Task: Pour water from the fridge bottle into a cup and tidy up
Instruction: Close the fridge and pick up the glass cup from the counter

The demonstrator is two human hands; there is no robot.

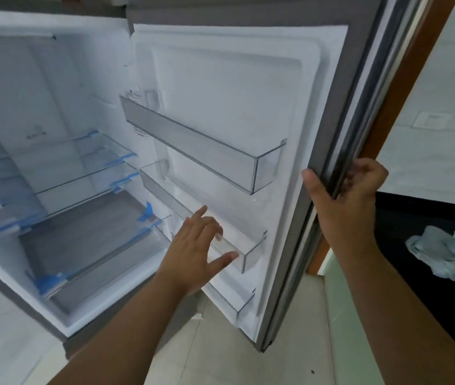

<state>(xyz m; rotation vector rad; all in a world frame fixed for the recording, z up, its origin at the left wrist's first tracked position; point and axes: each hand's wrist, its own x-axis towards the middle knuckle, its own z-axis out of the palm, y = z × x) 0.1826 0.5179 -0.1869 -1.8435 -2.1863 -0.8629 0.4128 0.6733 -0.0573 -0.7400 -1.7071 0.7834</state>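
The fridge door point(237, 79) stands wide open, its white inner side facing me. My right hand point(345, 198) grips the door's outer edge, thumb on the inner side and fingers curled round the grey rim. My left hand point(195, 245) reaches with spread fingers in front of the middle door shelf point(251, 254) and holds nothing. The upper door shelf point(198, 145) and the middle one look bare. Glass shelves point(82, 173) inside the fridge hold nothing that I can see. No bottle or cup is in view.
A dark countertop point(415, 245) lies to the right with a crumpled pale cloth point(440, 254) on it. A brown door frame point(382, 129) stands behind the fridge door. Pale floor tiles point(248, 362) lie below. A lower door shelf point(245, 304) sits near the door's bottom.
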